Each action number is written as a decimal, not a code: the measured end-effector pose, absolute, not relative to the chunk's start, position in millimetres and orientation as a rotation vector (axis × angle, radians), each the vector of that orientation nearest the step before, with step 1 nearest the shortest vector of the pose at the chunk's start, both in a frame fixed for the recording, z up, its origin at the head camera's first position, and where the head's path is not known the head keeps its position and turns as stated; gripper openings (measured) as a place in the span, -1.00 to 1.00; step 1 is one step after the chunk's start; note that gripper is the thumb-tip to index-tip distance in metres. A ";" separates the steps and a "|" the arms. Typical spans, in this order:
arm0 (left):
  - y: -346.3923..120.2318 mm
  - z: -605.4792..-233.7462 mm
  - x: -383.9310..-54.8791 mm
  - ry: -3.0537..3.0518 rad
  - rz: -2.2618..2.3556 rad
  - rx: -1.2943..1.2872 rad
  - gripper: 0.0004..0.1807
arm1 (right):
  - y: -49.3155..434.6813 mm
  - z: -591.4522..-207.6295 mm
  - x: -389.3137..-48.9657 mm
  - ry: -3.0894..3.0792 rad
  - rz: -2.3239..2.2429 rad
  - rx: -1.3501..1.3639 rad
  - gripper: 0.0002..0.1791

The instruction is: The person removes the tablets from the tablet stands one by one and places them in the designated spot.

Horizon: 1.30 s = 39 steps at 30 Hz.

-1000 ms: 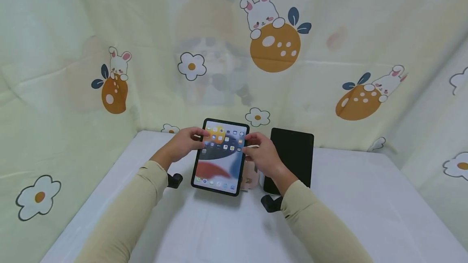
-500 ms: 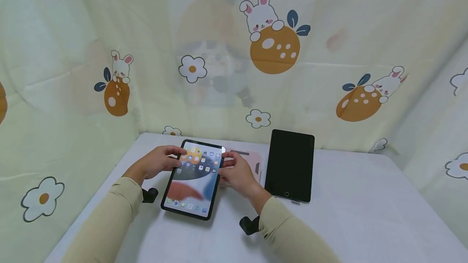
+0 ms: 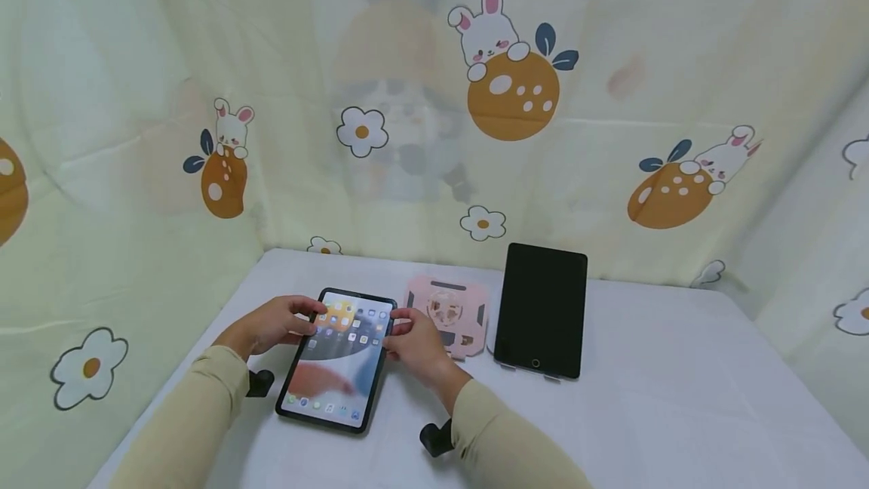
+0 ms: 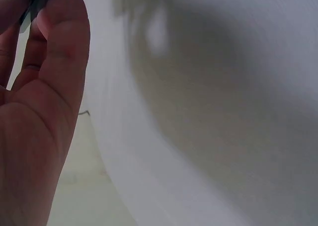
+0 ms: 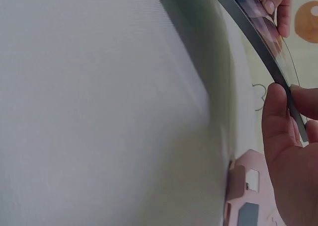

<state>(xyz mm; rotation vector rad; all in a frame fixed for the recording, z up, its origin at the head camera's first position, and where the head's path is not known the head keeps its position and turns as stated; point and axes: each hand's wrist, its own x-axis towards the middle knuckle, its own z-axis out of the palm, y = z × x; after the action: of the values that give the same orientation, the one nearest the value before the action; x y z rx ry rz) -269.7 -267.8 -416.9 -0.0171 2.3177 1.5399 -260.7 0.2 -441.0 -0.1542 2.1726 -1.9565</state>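
Note:
Both hands hold a lit tablet (image 3: pixel 333 368) with a black rim and rows of app icons, tilted with its upper end farther away. My left hand (image 3: pixel 274 325) pinches its upper left edge; my right hand (image 3: pixel 419 345) pinches the upper right edge. In the right wrist view, the thumb and fingers of the right hand (image 5: pixel 288 161) lie on opposite faces of the tablet's thin edge (image 5: pixel 263 49). The left wrist view catches the left hand (image 4: pixel 42 112) at a dark corner. Beside the right hand is a pink tablet stand (image 3: pixel 468 300) with slots and a round cutout.
A second tablet (image 3: pixel 541 312), its screen dark, leans on a stand with small lower tabs at the right. White cloth covers the table (image 3: pixel 645 398). Behind hangs a pale curtain (image 3: pixel 407 225) printed with rabbits and oranges. Black straps show at both wrists.
Both hands have carried the lit tablet left and toward me, away from the pink stand. That stand, earlier mostly covered by the tablet and right hand, now shows largely uncovered.

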 end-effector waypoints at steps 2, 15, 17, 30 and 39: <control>-269.3 -419.9 -268.2 2.308 1.538 -0.045 -0.56 | -2.8 -444.4 -259.7 2.188 -1.937 -0.142 -0.55; -283.5 -437.6 -258.8 2.289 1.496 -0.111 -0.58 | -15.3 -458.7 -247.0 2.205 -1.871 -0.167 -0.55; -285.0 -438.1 -258.4 2.288 1.483 -0.117 -0.58 | -16.1 -461.0 -246.7 2.215 -1.837 -0.182 -0.55; -285.3 -425.1 -262.0 2.273 1.366 -0.158 -0.65 | -17.6 -459.4 -248.0 2.276 -1.713 -0.199 -0.68; -280.8 -418.3 -263.6 2.307 1.263 -0.188 -0.67 | -14.3 -455.9 -249.6 2.411 -1.607 -0.222 -0.70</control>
<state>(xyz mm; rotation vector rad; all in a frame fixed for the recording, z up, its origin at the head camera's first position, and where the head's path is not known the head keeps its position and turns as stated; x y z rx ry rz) -263.6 -280.8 -418.3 -0.1883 2.3071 1.2632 -249.6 -14.3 -455.9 -0.2224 2.4112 -1.6066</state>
